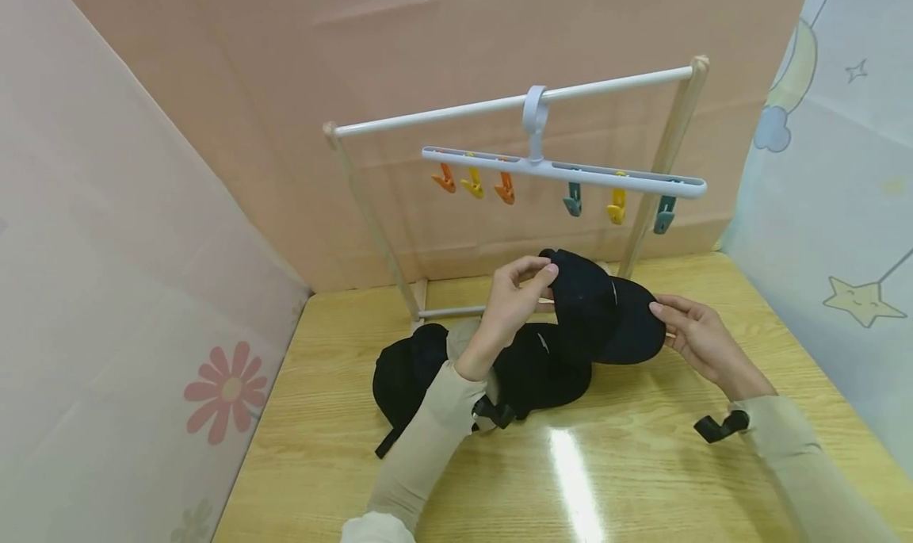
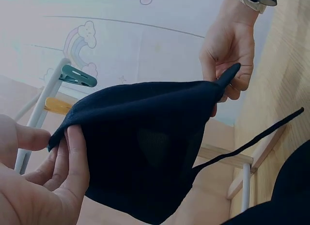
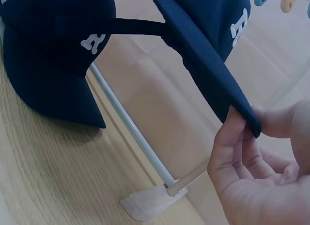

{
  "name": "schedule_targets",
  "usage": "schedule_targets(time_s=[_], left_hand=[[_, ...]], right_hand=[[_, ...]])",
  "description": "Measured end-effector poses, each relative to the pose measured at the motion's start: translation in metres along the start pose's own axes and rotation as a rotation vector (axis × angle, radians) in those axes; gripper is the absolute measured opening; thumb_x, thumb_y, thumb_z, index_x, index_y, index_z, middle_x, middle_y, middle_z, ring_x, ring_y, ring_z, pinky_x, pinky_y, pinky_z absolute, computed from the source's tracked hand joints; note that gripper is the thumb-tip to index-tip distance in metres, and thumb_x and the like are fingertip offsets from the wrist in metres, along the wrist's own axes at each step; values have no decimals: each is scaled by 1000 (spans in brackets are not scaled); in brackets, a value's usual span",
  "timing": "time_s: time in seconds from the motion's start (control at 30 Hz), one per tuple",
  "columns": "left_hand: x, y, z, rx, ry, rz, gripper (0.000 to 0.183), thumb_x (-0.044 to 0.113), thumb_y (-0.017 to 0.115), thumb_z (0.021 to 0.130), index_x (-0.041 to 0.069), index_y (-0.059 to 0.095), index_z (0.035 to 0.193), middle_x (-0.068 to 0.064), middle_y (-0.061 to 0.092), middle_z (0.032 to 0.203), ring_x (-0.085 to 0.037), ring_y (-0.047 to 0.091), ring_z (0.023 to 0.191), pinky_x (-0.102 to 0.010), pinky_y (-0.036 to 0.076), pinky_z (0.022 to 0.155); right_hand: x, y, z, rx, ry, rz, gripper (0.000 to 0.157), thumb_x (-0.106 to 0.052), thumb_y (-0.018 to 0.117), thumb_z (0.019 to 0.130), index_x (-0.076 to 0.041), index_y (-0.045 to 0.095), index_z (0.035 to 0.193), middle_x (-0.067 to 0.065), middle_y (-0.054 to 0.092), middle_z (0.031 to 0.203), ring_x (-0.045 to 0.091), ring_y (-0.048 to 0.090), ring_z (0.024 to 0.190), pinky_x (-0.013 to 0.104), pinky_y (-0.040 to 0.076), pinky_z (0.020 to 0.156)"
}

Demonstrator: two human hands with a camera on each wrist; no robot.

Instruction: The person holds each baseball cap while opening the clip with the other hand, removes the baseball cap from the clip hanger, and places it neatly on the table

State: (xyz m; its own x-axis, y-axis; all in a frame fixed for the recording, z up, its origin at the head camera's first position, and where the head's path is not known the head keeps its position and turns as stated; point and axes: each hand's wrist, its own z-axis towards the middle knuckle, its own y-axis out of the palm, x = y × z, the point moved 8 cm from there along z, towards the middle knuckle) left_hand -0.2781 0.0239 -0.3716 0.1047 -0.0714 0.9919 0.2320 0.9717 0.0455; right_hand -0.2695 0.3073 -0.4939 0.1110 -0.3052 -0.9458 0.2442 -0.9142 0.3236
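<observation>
A dark navy baseball cap [image 1: 592, 313] is held up off the table between both hands. My left hand [image 1: 508, 301] pinches the edge of its crown, thumb on one side and fingers on the other. The right hand [image 1: 702, 341] pinches the edge of the brim. In the right wrist view, a white letter shows on the held cap's front [image 3: 239, 27], and a strap trails from it. A second dark cap [image 1: 542, 369] with a like letter lies on the table just below. Another black cap [image 1: 399, 376] lies farther left, partly behind the left forearm, with something beige beside it.
A frame with a white rail [image 1: 442, 113] stands behind the hands. From it hangs a pale hanger [image 1: 492, 160] with several orange, yellow and teal clips [image 1: 505, 188], just above the held cap. Fabric walls enclose the wooden table [image 1: 642, 464] at back and sides.
</observation>
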Motion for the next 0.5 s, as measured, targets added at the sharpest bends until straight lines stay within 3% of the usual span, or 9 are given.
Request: schedule_targets(time_s=[0.2,0.5], left_hand=[[-3,2,-6,-1,1,-10,26,15,66,107,-2,72,127,-13,73,119,-14,71,74,-61,63,83],[-15,-2,-18,-22,-10,-4,28,15,64,109,-2,68,131,-18,70,127,-15,71,76,-43,67,77]], right_hand=[[-5,-5,-4,12,19,-26,20,-12,53,113,-18,58,131,-8,75,116,8,74,100,25,61,82],[-9,-6,-9,-32,47,-64,22,-11,52,114,-18,65,129,-7,74,117,9,74,98,25,61,81]])
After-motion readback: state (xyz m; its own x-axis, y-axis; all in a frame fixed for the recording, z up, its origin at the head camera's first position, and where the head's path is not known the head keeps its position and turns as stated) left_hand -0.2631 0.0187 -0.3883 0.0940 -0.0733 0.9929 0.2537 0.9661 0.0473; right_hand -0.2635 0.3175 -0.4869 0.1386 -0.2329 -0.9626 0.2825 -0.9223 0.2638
